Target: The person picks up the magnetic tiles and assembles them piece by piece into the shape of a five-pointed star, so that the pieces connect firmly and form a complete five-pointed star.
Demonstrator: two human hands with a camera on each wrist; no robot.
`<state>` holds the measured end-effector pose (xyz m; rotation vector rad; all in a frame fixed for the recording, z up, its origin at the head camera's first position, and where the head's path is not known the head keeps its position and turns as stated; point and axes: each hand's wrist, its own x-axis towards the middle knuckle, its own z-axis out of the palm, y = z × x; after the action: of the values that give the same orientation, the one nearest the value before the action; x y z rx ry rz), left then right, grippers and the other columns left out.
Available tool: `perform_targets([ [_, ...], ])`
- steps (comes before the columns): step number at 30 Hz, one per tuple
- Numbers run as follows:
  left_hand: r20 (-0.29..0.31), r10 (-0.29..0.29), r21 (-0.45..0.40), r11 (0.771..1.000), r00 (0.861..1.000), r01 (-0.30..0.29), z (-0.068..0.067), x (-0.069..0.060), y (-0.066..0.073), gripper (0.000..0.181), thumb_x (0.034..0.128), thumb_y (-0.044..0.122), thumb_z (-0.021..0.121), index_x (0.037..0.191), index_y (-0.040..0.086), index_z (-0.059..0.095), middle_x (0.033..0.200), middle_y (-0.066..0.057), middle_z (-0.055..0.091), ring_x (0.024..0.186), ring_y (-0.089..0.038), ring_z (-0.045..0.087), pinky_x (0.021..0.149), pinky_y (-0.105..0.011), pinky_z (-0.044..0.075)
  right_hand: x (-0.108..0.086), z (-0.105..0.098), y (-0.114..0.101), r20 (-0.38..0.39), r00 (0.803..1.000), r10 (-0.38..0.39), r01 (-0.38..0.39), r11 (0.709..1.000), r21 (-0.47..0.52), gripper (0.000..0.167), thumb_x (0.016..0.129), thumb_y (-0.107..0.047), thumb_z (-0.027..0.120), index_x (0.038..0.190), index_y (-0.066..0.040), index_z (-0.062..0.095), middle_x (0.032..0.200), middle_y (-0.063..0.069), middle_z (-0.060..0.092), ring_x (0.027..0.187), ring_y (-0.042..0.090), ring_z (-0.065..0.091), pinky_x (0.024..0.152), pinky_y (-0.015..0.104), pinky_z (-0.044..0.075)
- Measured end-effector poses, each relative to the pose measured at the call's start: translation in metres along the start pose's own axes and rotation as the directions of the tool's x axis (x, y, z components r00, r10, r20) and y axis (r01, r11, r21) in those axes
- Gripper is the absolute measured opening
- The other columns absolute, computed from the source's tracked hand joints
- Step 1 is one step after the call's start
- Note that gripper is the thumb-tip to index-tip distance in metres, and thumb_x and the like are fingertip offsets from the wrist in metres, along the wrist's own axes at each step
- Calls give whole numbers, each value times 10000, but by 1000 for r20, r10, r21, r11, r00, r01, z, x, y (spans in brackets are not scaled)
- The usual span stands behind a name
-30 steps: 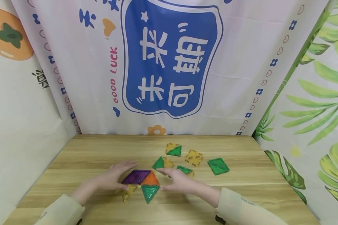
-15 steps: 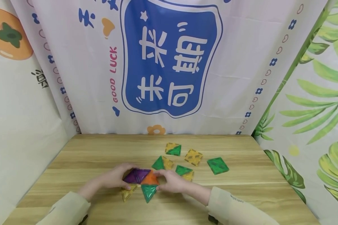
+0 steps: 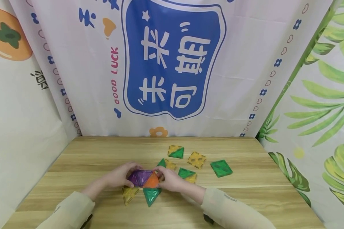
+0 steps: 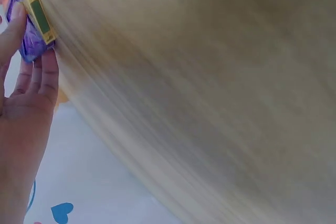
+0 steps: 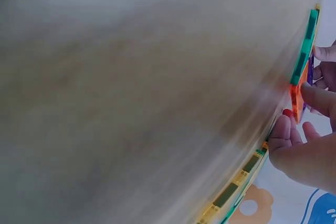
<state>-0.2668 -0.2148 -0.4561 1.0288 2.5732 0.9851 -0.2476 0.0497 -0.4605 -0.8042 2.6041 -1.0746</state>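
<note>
Two purple triangular magnetic tiles [image 3: 143,178] and an orange one [image 3: 151,181] lie edge to edge in a row. My left hand [image 3: 121,176] pinches the purple tiles at the row's left end, thumb in front and fingers behind. At the right end, my right hand [image 3: 171,180] pinches the orange tile between thumb and fingers. Joined along the front edge are a yellow triangle [image 3: 129,195] and a teal-green triangle [image 3: 151,196]. The right wrist view shows the orange tile [image 5: 295,102] at the fingertips; whether the row is raised off the table, I cannot tell.
Behind and right lie a green-and-yellow square [image 3: 176,151], a yellow square [image 3: 197,159], a green square [image 3: 221,168] and two more green-and-yellow pairs, one [image 3: 187,174] near my right hand. A printed curtain [image 3: 232,105] hangs behind the wooden table [image 3: 103,149].
My right hand has moved left and taken hold of the orange tile. My left hand has shifted slightly right and closed its fingers on the purple tiles.
</note>
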Motion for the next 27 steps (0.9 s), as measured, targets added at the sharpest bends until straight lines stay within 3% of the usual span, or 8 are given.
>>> perform_targets([
  [7, 17, -58, -48, 997, 998, 58, -9, 3, -5, 383, 886, 4, 607, 1258, 29, 517, 1055, -52, 618, 977, -202, 591, 799, -302, 519, 3, 2, -1, -3, 1000, -3, 4, 999, 54, 543, 791, 2, 727, 1277, -98, 505, 923, 27, 606, 715, 11, 544, 648, 157, 484],
  [13, 47, -77, -83, 993, 996, 81, -13, 6, -1, 329, 904, -24, 563, 1225, 23, 509, 1061, -89, 628, 995, -241, 599, 789, -310, 521, 2, 1, -2, 2, 1000, -19, 19, 994, 107, 449, 824, 37, 673, 1201, -139, 505, 907, 65, 604, 726, 32, 566, 648, 167, 501],
  [18, 41, -61, -102, 993, 997, 65, -14, 8, 6, 240, 908, -48, 537, 1122, 51, 495, 1056, -93, 619, 1017, -274, 590, 806, -355, 521, 0, -2, -2, 26, 1000, -10, 5, 982, 187, 458, 837, 86, 628, 1169, -171, 445, 924, 113, 581, 702, 87, 581, 595, 199, 514],
  [23, 30, -9, -139, 990, 1000, 13, -12, 9, 7, 195, 889, -72, 535, 1028, 63, 508, 975, -63, 595, 933, -209, 580, 778, -316, 503, -1, -4, -1, 55, 999, -1, -16, 953, 303, 452, 839, 129, 592, 1143, -165, 431, 924, 137, 590, 714, 163, 617, 603, 253, 550],
  [27, 18, 10, -183, 983, 1000, -7, -10, 8, 6, 201, 891, -67, 536, 1053, 52, 541, 998, -75, 607, 931, -192, 573, 763, -293, 494, -1, -6, 4, 91, 995, 39, -74, 903, 422, 448, 842, 140, 575, 1145, -164, 448, 936, 108, 603, 769, 194, 631, 663, 311, 567],
])
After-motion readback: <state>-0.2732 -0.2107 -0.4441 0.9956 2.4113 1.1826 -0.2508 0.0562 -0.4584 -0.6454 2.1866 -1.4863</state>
